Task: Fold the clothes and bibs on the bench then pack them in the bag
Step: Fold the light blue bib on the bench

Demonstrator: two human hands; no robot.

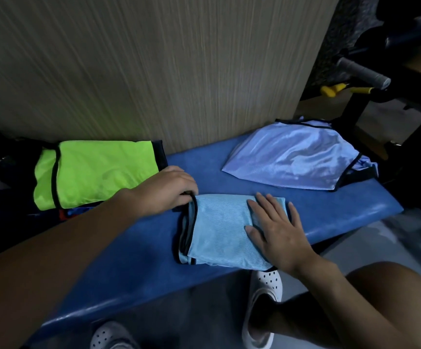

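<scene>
Over at the left, a folded green bib (93,172) lies on the blue bench (133,248). Next, the left hand (169,190) curls its fingers onto the black-trimmed corner of a folded light-blue bib (219,227) near the bench's front edge. The right hand (277,233) presses flat on it, fingers spread. Farther right, an unfolded blue bib (297,157) lies crumpled.

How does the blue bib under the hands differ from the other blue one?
The near bib is folded compactly; the far bib lies spread and rumpled. The right hand presses the near bib, the left hand touches its edge; the far bib is untouched. Both are light blue with black trim.
</scene>
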